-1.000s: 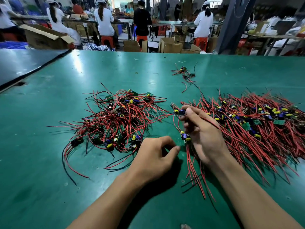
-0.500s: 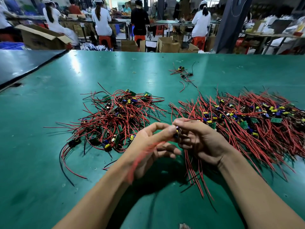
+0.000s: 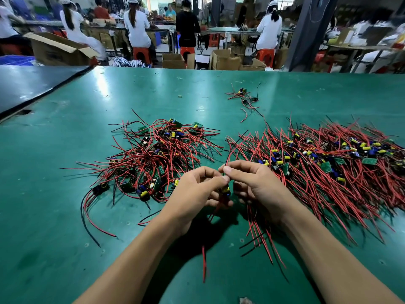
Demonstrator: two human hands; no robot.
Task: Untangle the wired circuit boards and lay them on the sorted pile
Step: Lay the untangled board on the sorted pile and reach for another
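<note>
bright, even light on the green table (image 3: 65,194), and pale glare streaks run down its far half, strongest left of the small wire bundle (image 3: 244,96). soft dark shadows pool on the table under both forearms and beneath the left hand (image 3: 197,194) and right hand (image 3: 256,185). the table's far edge bows, wide-angle bending. beyond that edge the seated workers (image 3: 137,27) are soft and smeared. the wires near the hands look crisp.
</note>
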